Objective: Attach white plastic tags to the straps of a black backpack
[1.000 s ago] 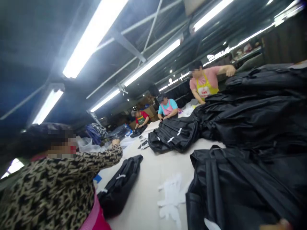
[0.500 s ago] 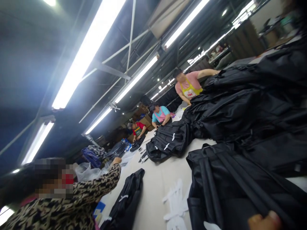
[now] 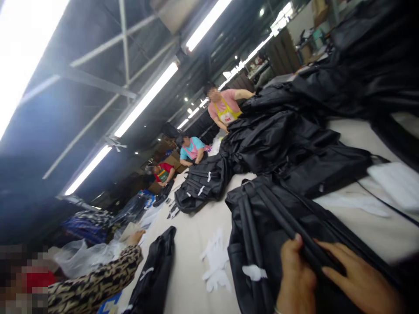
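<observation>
Where straps cross, both hands pressing black bag

Black synthetic-cloth backpack with a faint smooth sheen, matt woven black webbing straps, small white paper tags flat and matt, pale matt smooth table top, crinkled glossy clear plastic bag, leopard-print cloth sleeve

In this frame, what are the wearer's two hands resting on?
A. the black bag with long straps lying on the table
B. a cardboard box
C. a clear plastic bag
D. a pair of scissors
A: the left hand and right hand both lie on the black bag, fingers at its long straps.
</observation>
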{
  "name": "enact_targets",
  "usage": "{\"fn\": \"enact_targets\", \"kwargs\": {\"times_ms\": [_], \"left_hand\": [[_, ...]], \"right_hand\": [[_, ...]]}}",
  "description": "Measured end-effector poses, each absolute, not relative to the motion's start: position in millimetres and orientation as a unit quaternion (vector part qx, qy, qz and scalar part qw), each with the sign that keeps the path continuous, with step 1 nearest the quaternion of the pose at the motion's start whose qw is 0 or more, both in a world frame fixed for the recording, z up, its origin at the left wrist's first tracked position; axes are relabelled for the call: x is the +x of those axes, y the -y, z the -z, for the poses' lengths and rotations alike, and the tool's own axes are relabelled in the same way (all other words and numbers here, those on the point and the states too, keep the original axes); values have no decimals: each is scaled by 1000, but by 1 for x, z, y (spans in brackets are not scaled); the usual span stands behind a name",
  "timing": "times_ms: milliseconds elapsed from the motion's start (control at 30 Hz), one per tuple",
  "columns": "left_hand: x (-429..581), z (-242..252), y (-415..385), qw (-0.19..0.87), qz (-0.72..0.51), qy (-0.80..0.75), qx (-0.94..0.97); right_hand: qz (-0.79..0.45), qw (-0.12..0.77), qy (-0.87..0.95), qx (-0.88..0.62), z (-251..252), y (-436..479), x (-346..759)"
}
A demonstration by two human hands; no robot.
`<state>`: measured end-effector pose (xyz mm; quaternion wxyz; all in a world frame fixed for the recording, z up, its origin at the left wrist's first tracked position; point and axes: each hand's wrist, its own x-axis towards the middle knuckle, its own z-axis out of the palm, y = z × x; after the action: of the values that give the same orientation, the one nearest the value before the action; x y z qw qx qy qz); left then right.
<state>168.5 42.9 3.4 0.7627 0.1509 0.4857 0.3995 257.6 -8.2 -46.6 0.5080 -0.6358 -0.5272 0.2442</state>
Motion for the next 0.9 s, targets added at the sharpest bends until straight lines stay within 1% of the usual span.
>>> {"fn": "enact_targets", "kwargs": {"times_ms": [100, 167, 300, 367, 467, 533, 667, 767, 900], "left_hand": [[163, 0, -53, 787, -384, -466, 125], [157, 0, -59, 794, -359, -473, 130], [137, -9, -68, 814, -291, -483, 142], [128, -15, -72, 831, -276, -464, 137], [120, -24, -75, 851, -266, -439, 110], [119, -30, -76, 854, -266, -438, 90], [120, -36, -73, 858, -250, -444, 71], [121, -36, -72, 866, -242, -431, 77], [122, -33, -71, 879, -253, -393, 88]], "right_hand": [[-233, 441, 565, -657, 15, 18, 257], [-251, 421, 583, -648, 1, 19, 254], [-338, 425, 596, -592, -14, 23, 260], [-356, 438, 574, -593, -18, 22, 271], [-309, 451, 562, -621, -23, 11, 287], [-281, 437, 593, -616, -25, 0, 293], [-295, 391, 653, -577, -24, -25, 288], [-283, 371, 654, -596, -18, -43, 281], [-235, 364, 642, -633, -17, -55, 281]]}}
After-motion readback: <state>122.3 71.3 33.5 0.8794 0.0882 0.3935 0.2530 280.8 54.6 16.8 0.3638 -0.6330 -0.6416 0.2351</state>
